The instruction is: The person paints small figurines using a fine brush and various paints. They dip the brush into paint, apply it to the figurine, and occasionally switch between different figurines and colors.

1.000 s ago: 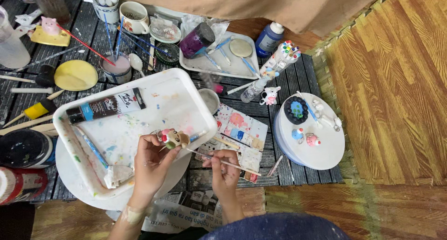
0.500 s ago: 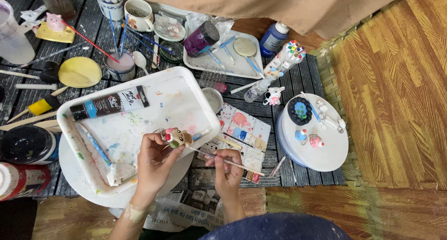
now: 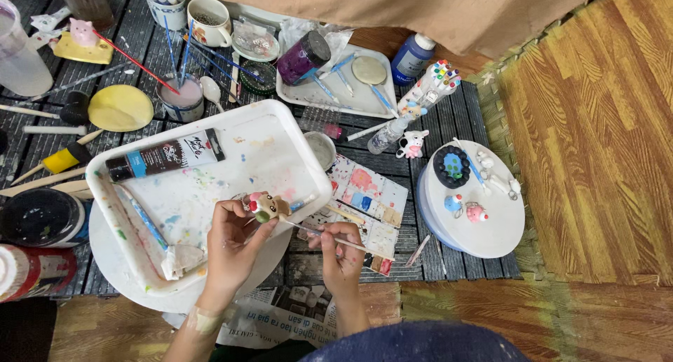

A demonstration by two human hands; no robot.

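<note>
While our left hand (image 3: 228, 239) pinches a small clay figurine (image 3: 268, 207) just over the near right corner of the white tray (image 3: 210, 158), our right hand (image 3: 341, 253) holds a thin paintbrush (image 3: 329, 237) with its tip up against the figurine. We judge that fine painting of the figurine is the step in hand, and that the next stroke calls for a steady brush tip and a slight turn of the piece between the fingers. Both grips are closed narrowly, the left on the figurine, the right on the brush handle.

The figurine looks tan and rounded, with a pink patch at one side and a green one below; finer detail is too small to tell. On the tray lie a dark paint tube (image 3: 165, 155) at its far side and a blue brush (image 3: 144, 218) near its left edge. Just right of the tray sits a paint-stained palette (image 3: 364, 193), and farther right a round white stand (image 3: 484, 229) bearing other small painted pieces. All rests on a dark slatted surface (image 3: 449, 264).
</note>
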